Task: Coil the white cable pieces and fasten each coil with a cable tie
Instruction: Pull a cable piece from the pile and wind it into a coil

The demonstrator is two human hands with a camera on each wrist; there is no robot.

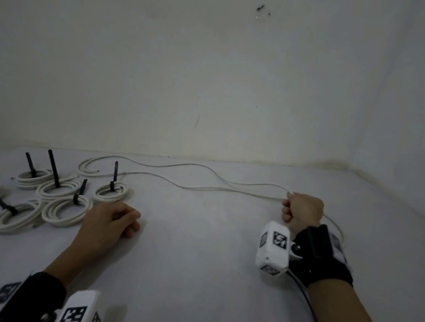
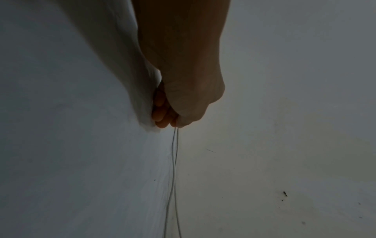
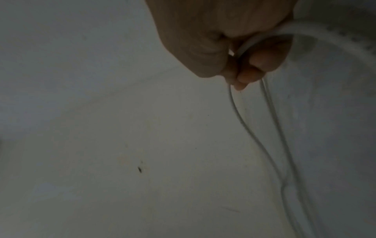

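A long white cable (image 1: 205,188) lies loose across the table in two wavy strands, from a curled end at the back left to the right. My right hand (image 1: 300,209) grips those strands in a fist at the right; in the right wrist view the cable (image 3: 244,125) passes between the curled fingers (image 3: 254,67) and loops back behind the wrist. My left hand (image 1: 110,219) rests on the table with fingers curled under and holds nothing. In the left wrist view the strands (image 2: 175,161) run away beyond the curled fingers (image 2: 160,116).
Several finished white coils (image 1: 66,209) sit at the left beside my left hand, each bound by a black cable tie (image 1: 114,173) whose tail stands up. The pale table (image 1: 189,245) meets a wall at the back and right.
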